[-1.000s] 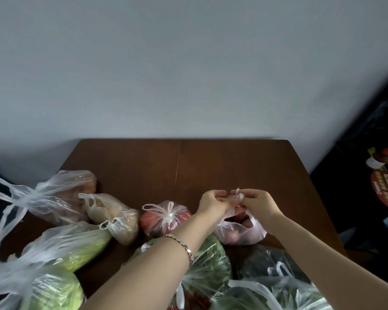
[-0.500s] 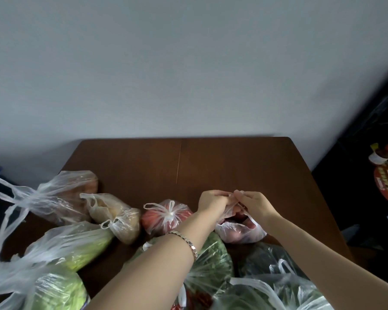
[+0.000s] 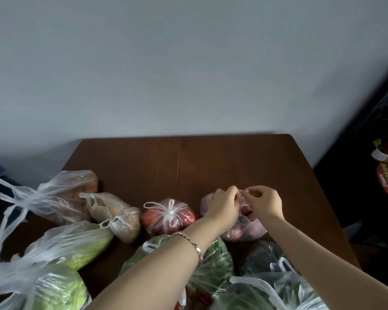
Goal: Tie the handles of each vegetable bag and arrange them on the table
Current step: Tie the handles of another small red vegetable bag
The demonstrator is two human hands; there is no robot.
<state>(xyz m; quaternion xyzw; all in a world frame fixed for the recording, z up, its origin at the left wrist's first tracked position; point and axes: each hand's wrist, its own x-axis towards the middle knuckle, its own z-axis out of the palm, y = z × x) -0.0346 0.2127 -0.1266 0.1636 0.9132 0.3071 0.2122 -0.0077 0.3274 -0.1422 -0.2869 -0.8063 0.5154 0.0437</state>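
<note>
On the dark brown wooden table (image 3: 233, 162), which stands against a pale grey wall (image 3: 166, 63), many thin clear plastic bags of vegetables lie along the near side; the far half of the table is bare. Both hands meet over the small clear plastic bag with reddish-pink round vegetables (image 3: 244, 231), which sits right of the middle of the table; the left hand (image 3: 224, 205) is closed around the plastic at the top of this bag, and the right hand (image 3: 264, 202) pinches a thin piece of the same bag between thumb and fingertips; the two hands nearly touch each other above the bag's mouth, which is partly open under them. The left wrist carries a silver metal bracelet (image 3: 194, 243). Just left of this bag lies the small clear bag of red tomatoes (image 3: 168, 215), its handles already knotted into a small white bow on top; the two bags are near each other, but I cannot tell if they touch. Further left is a clear bag with beige round vegetables (image 3: 114, 214), with a knot at its near end, and behind it a larger clear bag with brown contents (image 3: 63, 198), its long handles reaching toward the left edge. At the near left lie bags of pale green leafy vegetables (image 3: 72, 249); under the forearms lies a bag of dark green leaves (image 3: 213, 265), and more bags with dark greens (image 3: 278, 285) fill the near right corner.
</note>
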